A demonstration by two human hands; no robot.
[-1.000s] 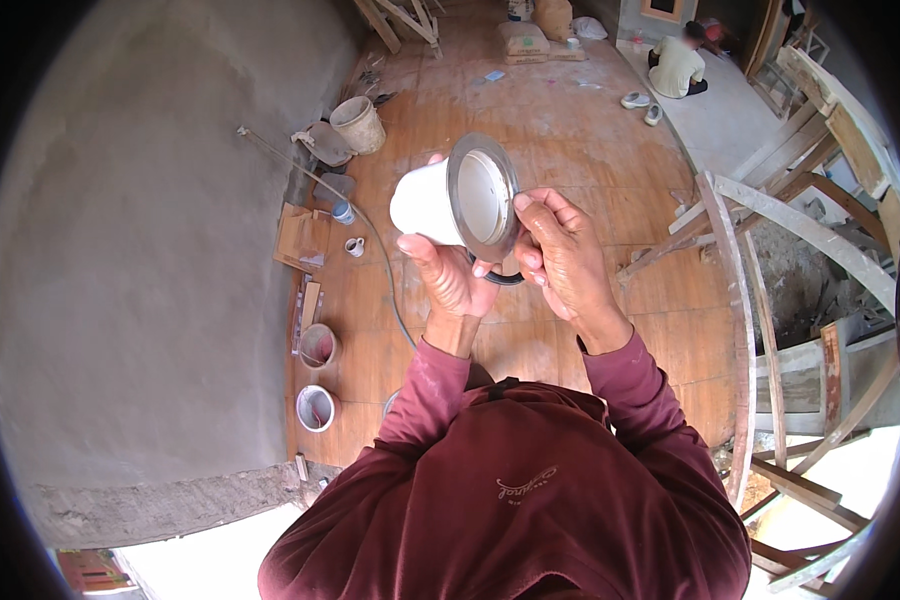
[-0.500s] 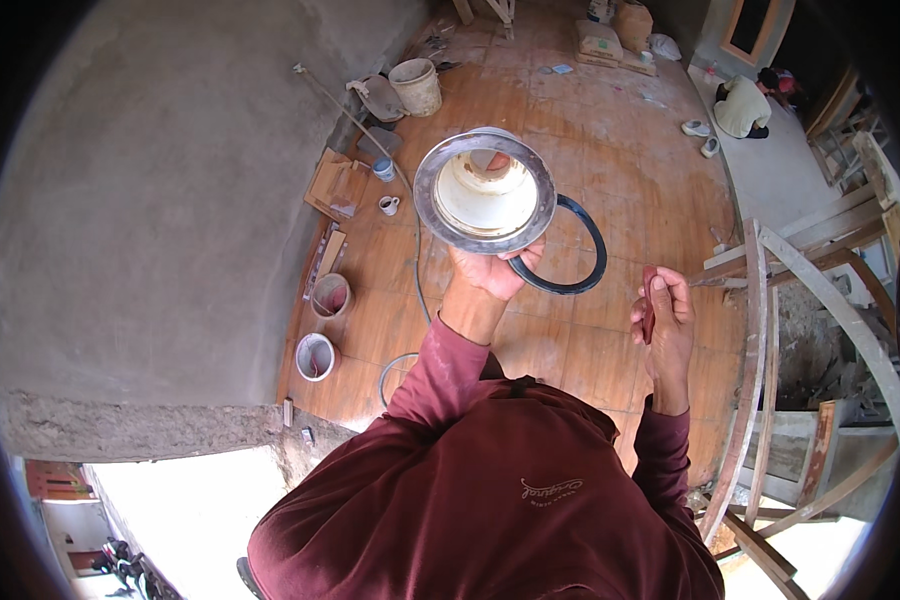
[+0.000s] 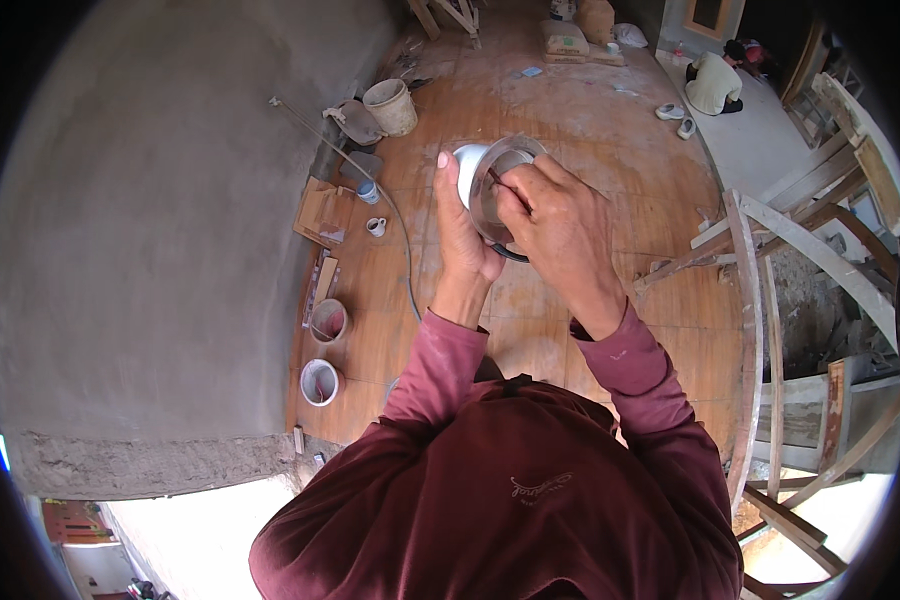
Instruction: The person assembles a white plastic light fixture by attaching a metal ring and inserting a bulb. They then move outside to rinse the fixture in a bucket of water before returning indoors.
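In front of me, my left hand [image 3: 462, 238] grips a white, hollow fitting with a wide grey rim [image 3: 484, 205] from its left side, thumb up along the white body [image 3: 467, 165]. The rim is tilted toward the right. A black ring [image 3: 511, 254] shows below the rim, mostly hidden behind my right hand. My right hand [image 3: 567, 225] is closed, with its fingertips at the rim's opening. Pinched in it is a folded piece of reddish-brown sandpaper, of which only a dark edge shows. The fitting's inside is largely covered by that hand.
Buckets [image 3: 320, 382] and a white cup [image 3: 376, 227] stand along the grey wall at left, near a hose [image 3: 400, 215]. Wooden frames [image 3: 750, 300] rise at right. A person [image 3: 713, 84] crouches at the far right. Sacks [image 3: 566, 40] lie at the back.
My right hand has moved up and left with the sandpaper, from apart to against the rim. My left hand has turned the fitting, so its opening faces right.
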